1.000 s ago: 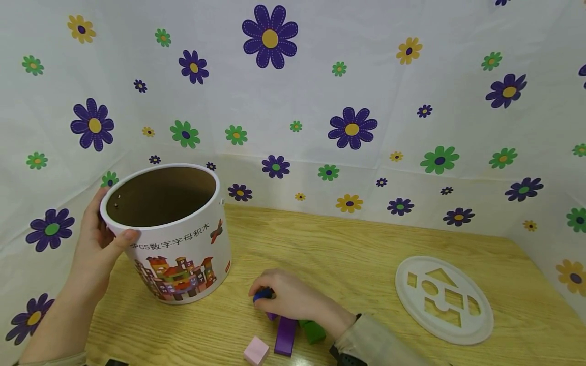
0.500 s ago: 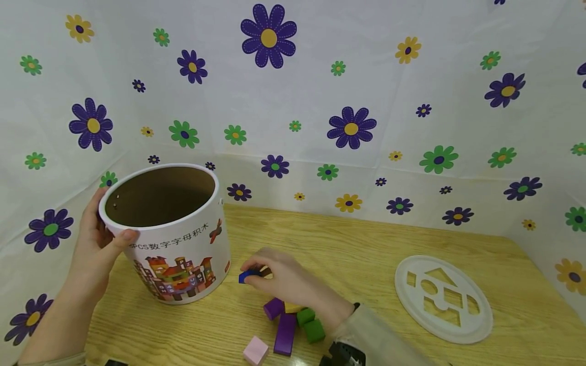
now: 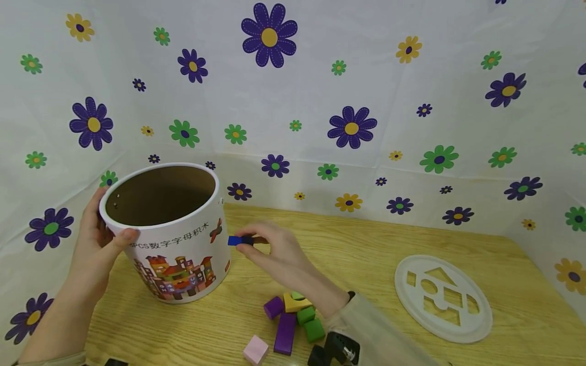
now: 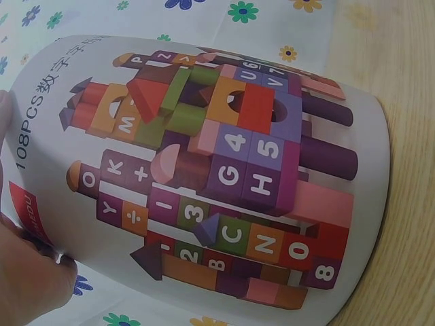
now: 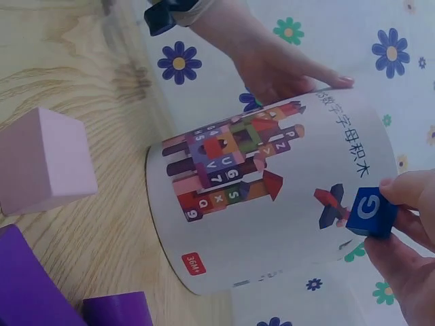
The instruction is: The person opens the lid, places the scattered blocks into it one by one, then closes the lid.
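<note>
A white bucket [image 3: 183, 239] printed with pictures of toy blocks stands at the left of the table, its mouth facing up. My left hand [image 3: 98, 239] grips its left rim, with the thumb on the outer wall. My right hand [image 3: 281, 251] pinches a blue letter block [image 5: 372, 212] between thumb and fingers, raised beside the bucket's right wall. A white letter G shows on that block in the right wrist view. The bucket's floor is hidden; only its dark inner wall shows.
Below my right forearm lie a purple rectangular block [image 3: 286, 334], a purple cylinder [image 3: 273, 308], a yellow block [image 3: 295, 303], several green blocks [image 3: 314, 330] and a pink cube [image 3: 256, 349]. A white lid with shaped holes [image 3: 407, 300] lies at the right. Flowered cloth [image 3: 302, 86] hangs behind.
My right hand has lifted the blue block from near the other blocks, up and leftward to the bucket's side. The left hand keeps its grip on the rim, and the bucket stays put.
</note>
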{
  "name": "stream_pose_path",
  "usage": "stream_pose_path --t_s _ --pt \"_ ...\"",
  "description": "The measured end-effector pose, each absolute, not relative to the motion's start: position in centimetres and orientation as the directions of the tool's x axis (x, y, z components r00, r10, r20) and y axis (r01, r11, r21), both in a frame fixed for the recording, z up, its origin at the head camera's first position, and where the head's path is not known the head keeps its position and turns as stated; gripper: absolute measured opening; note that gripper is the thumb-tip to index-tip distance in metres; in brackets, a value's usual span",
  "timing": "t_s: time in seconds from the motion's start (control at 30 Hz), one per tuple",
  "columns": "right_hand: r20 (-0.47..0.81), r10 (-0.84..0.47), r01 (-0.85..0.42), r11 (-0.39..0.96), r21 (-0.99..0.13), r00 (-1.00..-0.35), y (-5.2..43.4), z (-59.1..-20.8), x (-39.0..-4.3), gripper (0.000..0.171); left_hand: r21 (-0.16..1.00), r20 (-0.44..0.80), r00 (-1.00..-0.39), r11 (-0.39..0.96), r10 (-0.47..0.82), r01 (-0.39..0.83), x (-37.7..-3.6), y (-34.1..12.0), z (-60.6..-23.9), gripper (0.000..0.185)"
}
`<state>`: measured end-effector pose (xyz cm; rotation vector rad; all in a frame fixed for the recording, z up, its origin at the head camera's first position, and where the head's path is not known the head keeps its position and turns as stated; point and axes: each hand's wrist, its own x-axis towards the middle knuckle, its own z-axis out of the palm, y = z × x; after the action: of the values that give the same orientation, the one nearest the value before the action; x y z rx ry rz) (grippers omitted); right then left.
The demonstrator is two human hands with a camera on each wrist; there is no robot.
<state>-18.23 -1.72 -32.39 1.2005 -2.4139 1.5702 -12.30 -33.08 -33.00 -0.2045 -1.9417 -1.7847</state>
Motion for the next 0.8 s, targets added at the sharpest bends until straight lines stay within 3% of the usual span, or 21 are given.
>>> stream_pose_path --t_s 0.13,0.37,0.57,0.8 --pt "0.528 -0.516 -0.663 0.111 -0.74 -0.675 -2.1 -31.8 -18.2 0.019 0.893 0.45 -0.867 0.136 -0.214 0.429 -12.3 -33.1 -33.0 0.077" --pt "0.725 -0.434 -0.811 0.023 -0.585 -0.535 -3.2 -30.2 -18.4 0.018 0.885 0.465 -0.862 0.13 -0.204 0.447 -12.4 -33.0 -32.9 0.076" --pt "0.783 -0.425 -0.863 -0.009 -0.505 -0.454 -4.6 -29.1 -18.6 0.019 0.886 0.463 -0.864 0.133 -0.201 0.444 -12.3 -33.0 -33.0 0.077" --pt "0.804 -0.414 -0.884 0.002 -0.468 -0.427 -6.1 -28.9 -18.8 0.019 0.888 0.459 -0.865 0.144 -0.204 0.437 -12.3 -33.0 -33.0 0.077"
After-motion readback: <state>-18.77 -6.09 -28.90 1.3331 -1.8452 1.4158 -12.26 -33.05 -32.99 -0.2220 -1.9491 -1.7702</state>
